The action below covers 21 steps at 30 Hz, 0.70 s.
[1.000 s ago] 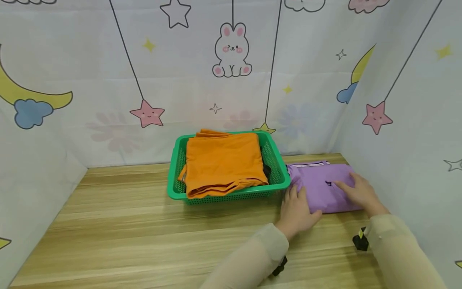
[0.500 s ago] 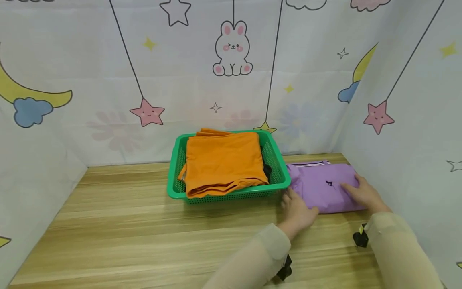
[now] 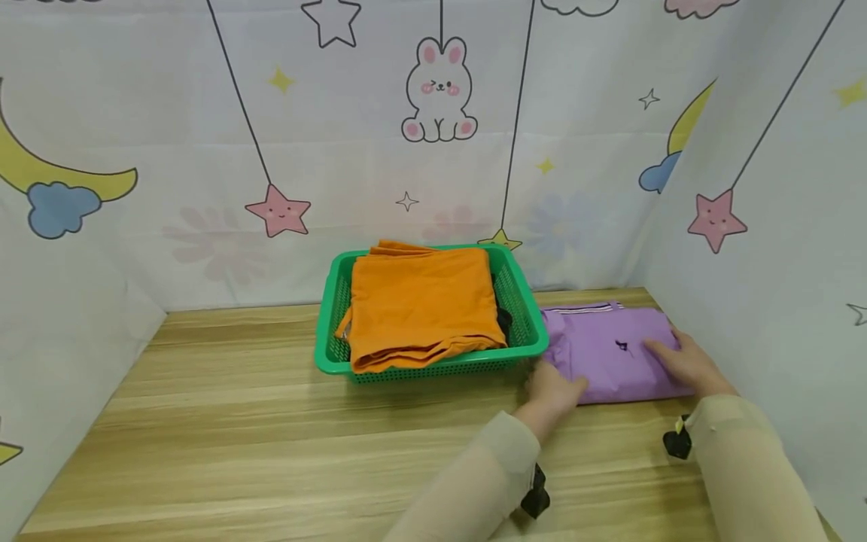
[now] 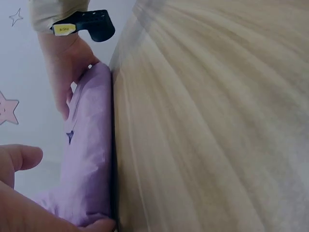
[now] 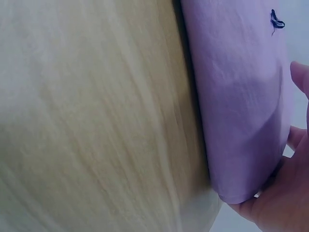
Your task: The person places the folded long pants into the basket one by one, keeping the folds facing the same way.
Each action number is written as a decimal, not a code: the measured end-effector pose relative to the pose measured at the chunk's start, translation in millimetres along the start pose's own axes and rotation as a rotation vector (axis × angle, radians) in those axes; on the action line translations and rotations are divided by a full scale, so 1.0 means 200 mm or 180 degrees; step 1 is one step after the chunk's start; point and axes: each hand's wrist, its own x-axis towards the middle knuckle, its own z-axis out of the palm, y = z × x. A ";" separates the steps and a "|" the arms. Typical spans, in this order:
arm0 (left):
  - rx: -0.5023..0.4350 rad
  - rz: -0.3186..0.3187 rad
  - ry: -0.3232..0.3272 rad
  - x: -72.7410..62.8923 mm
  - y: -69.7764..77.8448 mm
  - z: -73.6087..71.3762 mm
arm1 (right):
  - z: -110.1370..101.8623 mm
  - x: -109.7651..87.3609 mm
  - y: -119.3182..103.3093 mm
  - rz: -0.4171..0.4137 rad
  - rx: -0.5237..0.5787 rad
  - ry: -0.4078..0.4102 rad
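Observation:
A folded purple garment (image 3: 609, 357) lies flat on the table beside the green basket (image 3: 433, 369). It bears a small dark emblem and has a striped edge at the back. My left hand (image 3: 552, 391) is at its left end, fingertips going under the edge; in the left wrist view the thumb (image 4: 26, 157) stands apart from the cloth. At the other end, my right hand (image 3: 691, 365) holds the garment, its fingers round the end and partly hidden. In the right wrist view the garment's rounded end (image 5: 236, 188) sits against that hand (image 5: 289, 193).
The basket holds a folded orange cloth (image 3: 423, 301) with some dark cloth under it. Its right rim is close to the purple garment. Printed white curtains (image 3: 339, 150) wall the wooden table (image 3: 237, 421) at the back and sides. Black wrist mounts (image 3: 536, 493) hang below the sleeves.
My left hand has drawn its fingers down from the garment's top to its left edge and under it. My right hand has shifted slightly outward along the right end. The basket stays put.

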 end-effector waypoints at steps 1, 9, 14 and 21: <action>-0.0075 0.0012 -0.0042 0.00 0.00 -0.01 | 0.00 0.00 0.00 0.0003 -0.0013 0.0014; -0.0568 -0.0150 -0.0280 0.03 0.00 -0.04 | 0.01 -0.01 0.01 0.0134 -0.0109 0.0006; -0.0629 -0.0219 -0.0271 0.05 0.00 -0.05 | 0.00 -0.01 0.02 0.0238 -0.0092 0.0080; -0.0670 -0.0408 -0.0226 0.07 0.02 -0.04 | -0.02 0.01 0.03 0.0422 0.0042 0.0145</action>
